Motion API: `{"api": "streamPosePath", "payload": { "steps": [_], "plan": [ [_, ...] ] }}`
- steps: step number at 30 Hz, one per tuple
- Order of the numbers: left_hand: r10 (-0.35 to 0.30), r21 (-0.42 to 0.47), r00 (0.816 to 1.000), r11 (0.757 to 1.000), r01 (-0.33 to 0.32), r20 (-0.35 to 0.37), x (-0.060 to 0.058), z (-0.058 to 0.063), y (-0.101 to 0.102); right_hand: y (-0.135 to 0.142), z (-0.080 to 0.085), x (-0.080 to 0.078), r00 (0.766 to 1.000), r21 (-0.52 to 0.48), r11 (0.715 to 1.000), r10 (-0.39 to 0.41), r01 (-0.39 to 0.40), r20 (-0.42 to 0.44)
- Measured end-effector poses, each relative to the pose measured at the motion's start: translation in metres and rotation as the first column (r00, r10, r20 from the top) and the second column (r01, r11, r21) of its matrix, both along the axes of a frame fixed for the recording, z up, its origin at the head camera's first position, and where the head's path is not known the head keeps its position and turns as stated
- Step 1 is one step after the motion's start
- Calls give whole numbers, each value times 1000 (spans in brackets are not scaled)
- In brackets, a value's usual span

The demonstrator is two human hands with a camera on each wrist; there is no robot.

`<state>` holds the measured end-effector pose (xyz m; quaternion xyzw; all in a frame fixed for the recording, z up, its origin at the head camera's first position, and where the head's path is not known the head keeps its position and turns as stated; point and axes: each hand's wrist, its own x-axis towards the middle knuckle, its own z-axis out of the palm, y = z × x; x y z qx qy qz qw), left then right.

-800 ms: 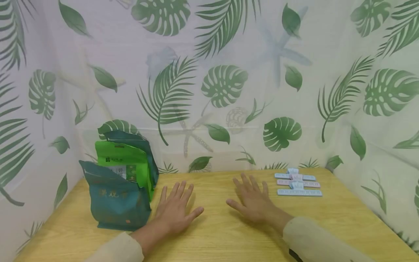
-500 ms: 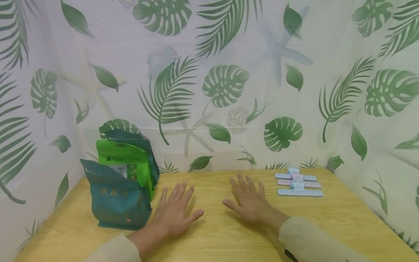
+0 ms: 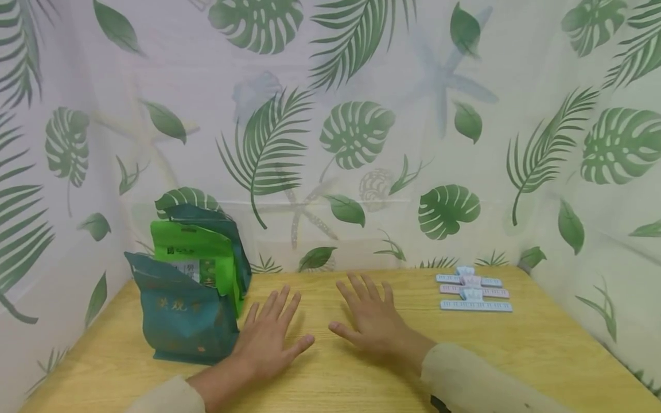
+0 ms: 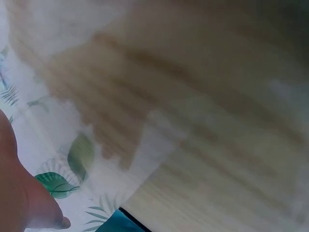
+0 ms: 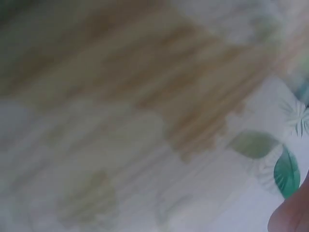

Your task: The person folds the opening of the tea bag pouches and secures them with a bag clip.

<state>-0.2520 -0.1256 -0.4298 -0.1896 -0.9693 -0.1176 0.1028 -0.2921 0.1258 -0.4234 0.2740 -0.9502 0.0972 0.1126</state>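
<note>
In the head view my left hand (image 3: 265,341) lies palm down with its fingers spread, just right of a dark teal pouch (image 3: 186,315). My right hand (image 3: 374,321) is also spread palm down, near the middle of the wooden table (image 3: 330,378). Neither hand holds anything. A bright green pouch (image 3: 219,249) stands behind the front one, with another teal pouch (image 3: 240,258) partly hidden at the back. To the right lie a near blue sealing clip (image 3: 475,306), a pink sealing clip (image 3: 496,292) and a far blue sealing clip (image 3: 446,278). Each wrist view shows a blurred surface and part of a hand.
A white cloth (image 3: 397,229) printed with green leaves hangs behind the table and along both sides. The pouches occupy the left part of the table, and the clips sit near its back right edge.
My right hand has moved left, away from the clips and closer to my left hand. The left hand has shifted slightly left. Pouches and clips stay where they were.
</note>
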Motion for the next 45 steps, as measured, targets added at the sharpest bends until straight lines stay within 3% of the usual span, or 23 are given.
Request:
{"api": "streamPosePath", "payload": {
  "steps": [3, 8, 14, 20, 25, 31, 33, 38, 39, 41, 45],
  "plan": [
    [-23, -42, 999, 999, 22, -25, 2, -3, 0, -6, -3, 1, 999, 46, 998, 36, -35, -20],
    [-49, -68, 997, 997, 46, -54, 7, -3, 1, -13, -6, 2, 998, 42, 998, 58, -57, -21],
    [-75, -3, 987, 997, 75, -139, 13, 5, -5, -24, -5, 0, 998, 8, 998, 66, -66, -22],
    [-76, 77, 957, 992, 101, -281, 17, 9, -16, -36, -3, 0, 998, 12, 998, 66, -67, 22],
    [-119, 103, 921, 980, 168, -372, 20, 9, -24, -42, -2, 2, 998, -1, 998, 68, -68, 16],
    [-213, 107, 832, 945, 308, -512, 25, 11, -37, -53, 0, 2, 995, -7, 996, 92, -92, 29],
    [-240, 105, 782, 926, 362, -575, 26, 12, -42, -58, 2, 3, 994, 5, 994, 106, -106, 26],
    [-293, 69, 621, 869, 491, -727, 27, 15, -52, -67, 2, 4, 991, 30, 990, 137, -137, -1],
    [-300, 59, 597, 861, 506, -744, 27, 15, -54, -69, 2, 5, 990, 31, 990, 139, -139, -3],
    [-306, 45, 569, 853, 519, -763, 28, 15, -57, -71, 1, 4, 990, 28, 990, 139, -139, -13],
    [-305, 32, 546, 853, 522, -780, 29, 14, -64, -74, 0, 4, 992, 22, 992, 124, -124, -26]
  ]
}}
